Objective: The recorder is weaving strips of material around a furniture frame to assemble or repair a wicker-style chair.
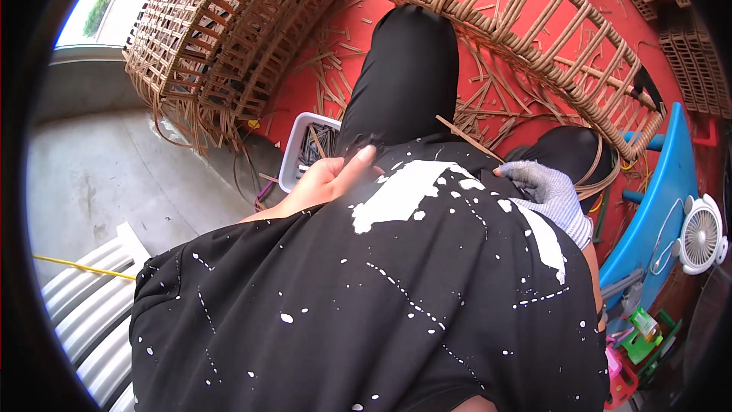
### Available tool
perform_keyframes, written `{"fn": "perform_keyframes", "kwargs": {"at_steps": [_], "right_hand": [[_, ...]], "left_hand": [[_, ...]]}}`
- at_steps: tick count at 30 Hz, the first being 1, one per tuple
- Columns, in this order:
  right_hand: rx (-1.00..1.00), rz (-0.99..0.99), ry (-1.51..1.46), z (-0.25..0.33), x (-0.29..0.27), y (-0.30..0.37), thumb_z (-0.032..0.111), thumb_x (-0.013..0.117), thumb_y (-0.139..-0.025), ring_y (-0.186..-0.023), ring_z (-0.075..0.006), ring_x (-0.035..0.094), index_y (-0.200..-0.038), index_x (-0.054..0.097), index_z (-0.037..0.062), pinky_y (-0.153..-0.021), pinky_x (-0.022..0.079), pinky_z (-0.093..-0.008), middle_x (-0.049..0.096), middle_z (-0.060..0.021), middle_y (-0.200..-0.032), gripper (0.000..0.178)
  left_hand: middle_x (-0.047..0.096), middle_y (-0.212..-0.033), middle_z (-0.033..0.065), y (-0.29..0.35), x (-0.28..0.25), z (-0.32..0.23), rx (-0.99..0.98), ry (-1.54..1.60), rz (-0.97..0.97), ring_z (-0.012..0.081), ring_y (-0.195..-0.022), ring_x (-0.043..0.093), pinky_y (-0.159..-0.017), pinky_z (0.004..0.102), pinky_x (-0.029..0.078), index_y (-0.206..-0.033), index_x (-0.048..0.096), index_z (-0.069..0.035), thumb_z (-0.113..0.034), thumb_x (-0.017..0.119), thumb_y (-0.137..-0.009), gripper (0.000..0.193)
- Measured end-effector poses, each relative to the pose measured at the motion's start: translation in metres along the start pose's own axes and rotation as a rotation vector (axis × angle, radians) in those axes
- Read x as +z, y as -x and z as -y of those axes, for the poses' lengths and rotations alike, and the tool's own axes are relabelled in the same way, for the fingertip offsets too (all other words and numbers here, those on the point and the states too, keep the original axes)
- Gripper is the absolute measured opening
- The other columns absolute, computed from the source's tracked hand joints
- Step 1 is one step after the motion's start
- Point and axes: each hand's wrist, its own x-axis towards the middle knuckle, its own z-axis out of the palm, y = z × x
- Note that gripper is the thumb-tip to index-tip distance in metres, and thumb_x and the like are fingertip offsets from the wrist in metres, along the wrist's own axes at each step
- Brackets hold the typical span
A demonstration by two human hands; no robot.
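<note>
My bare left hand [335, 178] is at my lap, beside the raised knee in black trousers [400, 69]. Its thumb and fingers are closed against dark cloth, and what they hold, if anything, I cannot make out. On the right, my right hand [545, 192] wears a grey knit glove with bare fingertips. A short brown wicker strip [465, 137] slants up and left from its closed fingertips. Ahead of me curves a large woven wicker frame [526, 19], its open-barred side arching over my knee. Denser weave [183, 38] forms its left part, with loose strand ends hanging down.
A white tray [286, 156] of small dark pieces stands left of my knee. Cut strips litter the red floor [366, 11]. A blue stool [659, 198] with a white fan [700, 235] stands at right. White slats [99, 313] lie at lower left. More wicker panels [698, 65] lean far right.
</note>
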Motion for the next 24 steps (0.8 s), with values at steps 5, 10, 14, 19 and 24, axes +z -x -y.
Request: {"fn": "perform_keyframes", "kwargs": {"at_steps": [5,10,14,19,24], "right_hand": [[-0.010,0.069,0.120,-0.001,-0.011,-0.006,0.016,0.076,-0.077,-0.097,-0.0132,0.061,-0.114,0.062,0.0000,-0.086,0.048,-0.0261,0.065,-0.0075,-0.107,0.043],[0.032,-0.171,-0.072,-0.019,-0.014,-0.003,0.018,0.057,-0.093,-0.086,-0.0121,0.060,-0.115,0.060,-0.0047,-0.081,0.047,-0.0250,0.065,-0.0089,-0.095,0.032],[0.057,-0.370,-0.215,-0.029,-0.010,-0.004,0.024,0.053,-0.097,-0.077,-0.0079,0.056,-0.112,0.061,-0.0039,-0.073,0.046,-0.0218,0.063,-0.0047,-0.083,0.033],[0.039,-0.487,-0.429,-0.012,-0.016,0.007,0.027,0.047,-0.100,-0.059,-0.0039,0.048,-0.111,0.058,-0.0010,-0.055,0.038,-0.0165,0.056,-0.0011,-0.072,0.032],[-0.093,-0.657,-0.309,-0.003,-0.023,0.011,0.027,0.047,-0.100,-0.057,-0.0043,0.047,-0.113,0.057,-0.0018,-0.053,0.039,-0.0180,0.054,-0.0008,-0.071,0.033]], "left_hand": [[0.057,-0.103,0.0029,-0.003,0.001,0.002,0.381,-0.154,0.129,0.0099,-0.099,0.051,-0.087,0.0232,0.039,-0.120,0.052,-0.002,-0.042,0.044,-0.099,0.046],[0.057,-0.098,0.0027,-0.038,-0.009,0.022,0.207,-0.194,0.150,0.0106,-0.092,0.052,-0.083,0.0246,0.040,-0.117,0.051,-0.004,-0.035,0.044,-0.100,0.036],[0.057,-0.098,0.0023,-0.042,-0.008,0.020,0.247,-0.235,0.174,0.0097,-0.091,0.052,-0.081,0.0242,0.041,-0.116,0.052,-0.004,-0.034,0.045,-0.099,0.035],[0.058,-0.098,0.0017,-0.043,-0.013,0.016,0.300,-0.281,0.243,0.0085,-0.089,0.053,-0.080,0.0236,0.042,-0.116,0.052,-0.004,-0.032,0.046,-0.099,0.033],[0.058,-0.098,0.0011,-0.040,-0.016,0.016,0.363,-0.376,0.271,0.0074,-0.088,0.054,-0.078,0.0231,0.043,-0.115,0.053,-0.005,-0.031,0.047,-0.098,0.032]]}}
